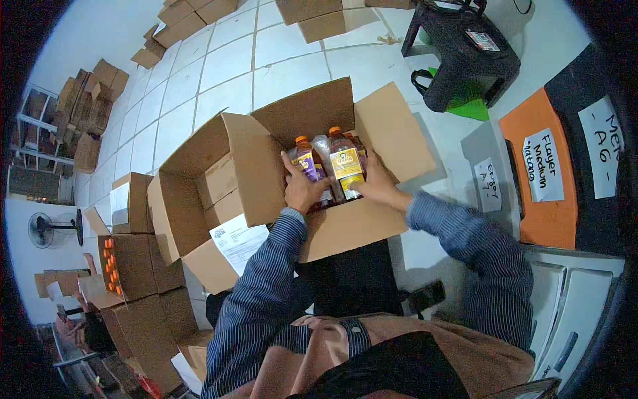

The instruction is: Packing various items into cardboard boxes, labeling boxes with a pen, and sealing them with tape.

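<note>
In front of me stands an open cardboard box with its flaps spread. Inside are several plastic bottles with orange caps. My left hand lies around a bottle with a purple label, fingers along its left side. My right hand is against the right side of a bottle with a yellow label, its thumb on the lower front. Clear plastic wrap shows between the bottles. A second open cardboard box adjoins on the left, and a printed sheet lies over its flap.
Stacked cartons stand at the left, one holding orange-capped bottles. A black plastic stool is at the upper right. Labelled folders lie on white drawers at the right. A person is at the far left.
</note>
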The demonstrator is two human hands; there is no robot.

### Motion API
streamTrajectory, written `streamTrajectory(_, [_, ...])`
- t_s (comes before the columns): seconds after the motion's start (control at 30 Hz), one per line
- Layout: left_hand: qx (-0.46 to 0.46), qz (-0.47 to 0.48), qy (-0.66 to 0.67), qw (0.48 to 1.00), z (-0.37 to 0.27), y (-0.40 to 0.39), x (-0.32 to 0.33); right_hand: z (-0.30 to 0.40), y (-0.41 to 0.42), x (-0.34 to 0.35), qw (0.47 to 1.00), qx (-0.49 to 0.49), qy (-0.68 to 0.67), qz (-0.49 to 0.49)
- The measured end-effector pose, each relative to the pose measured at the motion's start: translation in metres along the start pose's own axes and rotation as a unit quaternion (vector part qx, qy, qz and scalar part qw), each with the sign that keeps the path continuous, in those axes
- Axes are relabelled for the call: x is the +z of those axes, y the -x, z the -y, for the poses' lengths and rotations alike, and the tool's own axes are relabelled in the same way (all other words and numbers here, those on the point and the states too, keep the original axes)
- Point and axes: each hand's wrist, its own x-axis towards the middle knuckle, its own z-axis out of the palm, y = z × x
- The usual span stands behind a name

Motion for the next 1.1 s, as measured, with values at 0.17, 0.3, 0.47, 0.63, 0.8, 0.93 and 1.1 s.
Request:
streamTrajectory(0.17, [-0.003, -0.031, 0.012, 0.999, 0.022, -0.001, -0.001, 0.027, -0.021, 0.015, 0.994, -0.007, -0.005, 0.105])
streamTrajectory(0.3, [-0.030, 0.010, 0.027, 0.999, 0.004, 0.002, 0.002, 0.007, -0.023, 0.037, 0.974, 0.104, 0.198, -0.030])
streamTrajectory(0.47, [-0.001, -0.039, 0.030, 0.999, 0.015, 0.000, -0.008, 0.026, -0.026, 0.030, 0.988, 0.145, -0.047, 0.030])
streamTrajectory(0.63, [0.038, -0.074, 0.134, 0.988, 0.000, 0.013, -0.014, -0.001, -0.022, 0.019, 0.955, 0.145, -0.251, 0.058])
streamTrajectory(0.8, [0.081, -0.073, 0.178, 0.978, -0.041, 0.054, -0.057, 0.017, 0.027, -0.023, 0.842, 0.078, -0.513, 0.151])
streamTrajectory(0.93, [0.198, -0.085, 0.147, 0.965, -0.069, 0.084, -0.065, -0.009, 0.059, -0.042, 0.752, -0.120, -0.605, 0.234])
streamTrajectory(1.1, [0.189, 0.407, 0.281, 0.848, -0.065, 0.076, -0.096, -0.037, 0.091, -0.037, 0.743, -0.112, -0.646, 0.135])
